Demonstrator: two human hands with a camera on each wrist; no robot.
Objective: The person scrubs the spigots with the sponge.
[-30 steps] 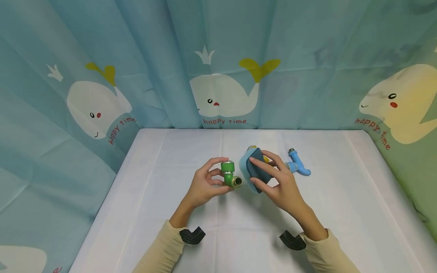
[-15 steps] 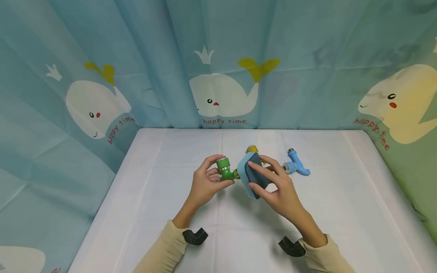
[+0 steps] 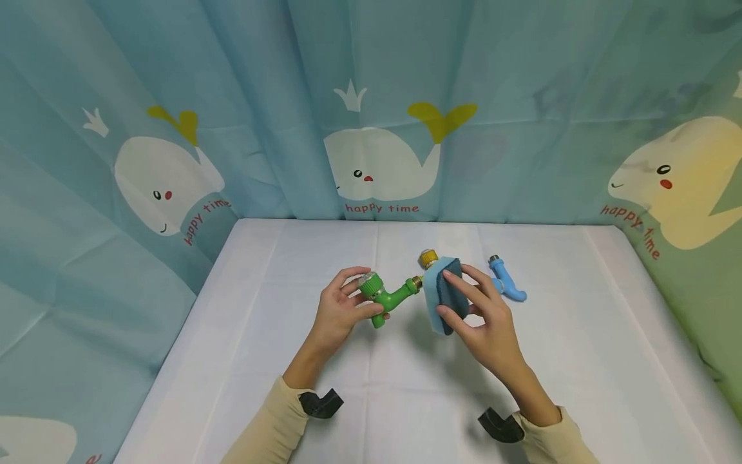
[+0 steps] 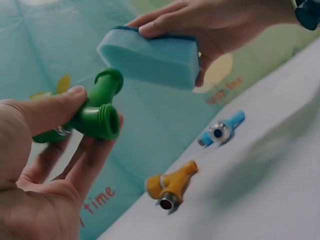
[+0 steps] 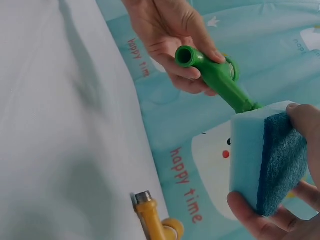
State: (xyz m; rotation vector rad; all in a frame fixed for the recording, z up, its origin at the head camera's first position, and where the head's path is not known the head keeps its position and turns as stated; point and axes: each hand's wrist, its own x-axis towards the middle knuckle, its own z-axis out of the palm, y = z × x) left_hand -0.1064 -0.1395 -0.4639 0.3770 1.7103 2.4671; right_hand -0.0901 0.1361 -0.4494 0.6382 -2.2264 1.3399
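Note:
My left hand (image 3: 335, 316) grips a green tap (image 3: 397, 299) by its body, with the knob at upper left and the threaded end pointing right. A two-layer sponge (image 3: 446, 299), light blue with a dark blue scouring side, is pinched in my right hand (image 3: 493, 325). The right wrist view shows the threaded end of the green tap (image 5: 222, 82) at the edge of the sponge (image 5: 247, 155); whether they touch I cannot tell. Behind the sponge lies a yellow tap (image 3: 428, 258), partly hidden. To its right lies a blue tap (image 3: 510, 283), partly covered by my right fingers.
Both hands are above a table with a white cloth (image 3: 278, 283). A blue curtain (image 3: 510, 167) with whale prints hangs behind the table's far edge and along its sides. Each wrist carries a black camera mount (image 3: 321, 404).
The green tap has been turned: its threaded end, first facing the head camera, now points right toward the sponge, and its spout shows below. The right hand and sponge have shifted slightly right.

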